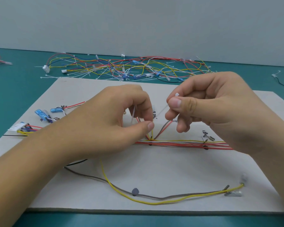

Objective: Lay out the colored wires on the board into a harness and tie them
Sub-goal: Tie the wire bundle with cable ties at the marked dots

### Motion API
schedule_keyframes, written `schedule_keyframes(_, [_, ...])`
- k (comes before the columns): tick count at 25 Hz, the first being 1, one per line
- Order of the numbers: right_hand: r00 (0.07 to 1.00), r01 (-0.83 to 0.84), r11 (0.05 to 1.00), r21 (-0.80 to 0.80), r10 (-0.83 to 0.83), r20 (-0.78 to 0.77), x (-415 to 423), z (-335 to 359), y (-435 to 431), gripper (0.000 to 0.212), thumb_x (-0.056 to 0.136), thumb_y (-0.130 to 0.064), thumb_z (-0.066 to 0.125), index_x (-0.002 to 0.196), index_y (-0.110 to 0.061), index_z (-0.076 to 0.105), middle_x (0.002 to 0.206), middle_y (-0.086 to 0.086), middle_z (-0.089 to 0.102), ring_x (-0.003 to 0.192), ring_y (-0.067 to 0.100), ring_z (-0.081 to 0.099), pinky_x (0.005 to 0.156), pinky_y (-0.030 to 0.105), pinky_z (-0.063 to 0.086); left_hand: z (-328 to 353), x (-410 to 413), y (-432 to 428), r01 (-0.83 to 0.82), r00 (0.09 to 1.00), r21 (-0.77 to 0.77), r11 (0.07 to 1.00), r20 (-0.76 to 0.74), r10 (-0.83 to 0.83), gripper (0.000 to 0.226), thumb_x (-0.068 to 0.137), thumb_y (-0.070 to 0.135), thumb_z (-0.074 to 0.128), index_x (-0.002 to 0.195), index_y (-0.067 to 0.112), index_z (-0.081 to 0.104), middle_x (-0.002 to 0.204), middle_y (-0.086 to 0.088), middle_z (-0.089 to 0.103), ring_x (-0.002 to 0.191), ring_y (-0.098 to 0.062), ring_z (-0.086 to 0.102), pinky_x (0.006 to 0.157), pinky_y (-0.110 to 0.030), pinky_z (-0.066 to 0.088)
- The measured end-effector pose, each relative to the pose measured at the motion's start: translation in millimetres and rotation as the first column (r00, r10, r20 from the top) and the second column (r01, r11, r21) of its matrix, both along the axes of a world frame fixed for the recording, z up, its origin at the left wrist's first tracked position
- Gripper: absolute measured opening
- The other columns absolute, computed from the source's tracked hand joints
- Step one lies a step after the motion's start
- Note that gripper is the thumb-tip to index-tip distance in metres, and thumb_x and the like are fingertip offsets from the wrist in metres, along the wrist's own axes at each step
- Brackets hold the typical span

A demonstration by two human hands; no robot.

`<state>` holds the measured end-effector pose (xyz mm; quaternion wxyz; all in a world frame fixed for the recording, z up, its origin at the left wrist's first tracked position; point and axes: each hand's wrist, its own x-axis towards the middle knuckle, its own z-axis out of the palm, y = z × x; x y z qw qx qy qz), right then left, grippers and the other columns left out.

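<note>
The light is soft and even and falls from above; nothing looks dim. My left grip (115,118) and right grip (211,104) cast only faint, diffuse shadows on the board (170,169) under them. A thin dark shadow runs below the board's near edge on the bench (15,95). There is no hard glare, only small highlights on the blue terminals (39,113) left of my left grip. The white cable tie (161,110) pinched between my grips nearly washes out against the pale board. Focus softens on the wire pile (121,68) beyond my grips, and the clear terminals (234,193) below my right grip smear. The wide lens bends the bench's far edge towards the sides.
</note>
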<state>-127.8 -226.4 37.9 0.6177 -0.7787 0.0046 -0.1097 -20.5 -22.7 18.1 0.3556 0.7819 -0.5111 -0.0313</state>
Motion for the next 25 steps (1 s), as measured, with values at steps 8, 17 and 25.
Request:
schedule_keyframes(8, [0.999, -0.037, 0.998, 0.042, 0.036, 0.015, -1.3, -1.9, 2.8, 0.015, 0.075, -0.021, 0.079, 0.083, -0.009, 0.077, 0.082, 0.018, 0.075, 0.052, 0.026, 0.068, 0.053, 0.032, 0.054, 2.6, -8.2, -0.5, 0.049, 0.999, -0.047, 0.998, 0.018, -0.048, 0.012, 0.087, 0.033, 0.071, 0.076, 0.031, 0.07, 0.089, 0.007, 0.057, 0.091, -0.015, 0.059, 0.076, -0.026, 0.044])
schedule_keyframes(17, [1.0, -0.013, 0.997, 0.079, 0.011, 0.029, -1.1, -13.1, 17.5, 0.013, 0.081, -0.004, 0.074, 0.093, -0.001, 0.076, 0.07, 0.01, 0.073, 0.058, 0.02, 0.068, 0.058, 0.029, 0.055, 1.4, -13.1, -2.6, 0.065, 0.997, -0.003, 0.998, -0.032, -0.065, 0.014, 0.085, 0.032, 0.071, 0.073, 0.025, 0.073, 0.088, 0.005, 0.057, 0.091, -0.016, 0.061, 0.077, -0.028, 0.045])
schedule_keyframes(25, [0.94, 0.232, 0.972, 0.021, -0.23, 0.25, 7.9, -23.2, 19.4, 0.012, 0.087, 0.005, 0.074, 0.085, -0.007, 0.075, 0.069, 0.004, 0.073, 0.057, 0.017, 0.069, 0.061, 0.028, 0.058, 8.2, 1.1, 5.6, -0.034, 0.999, 0.053, 0.998, -0.009, 0.034, 0.015, 0.084, 0.042, 0.066, 0.079, 0.029, 0.071, 0.087, 0.011, 0.065, 0.093, -0.01, 0.061, 0.074, -0.036, 0.05])
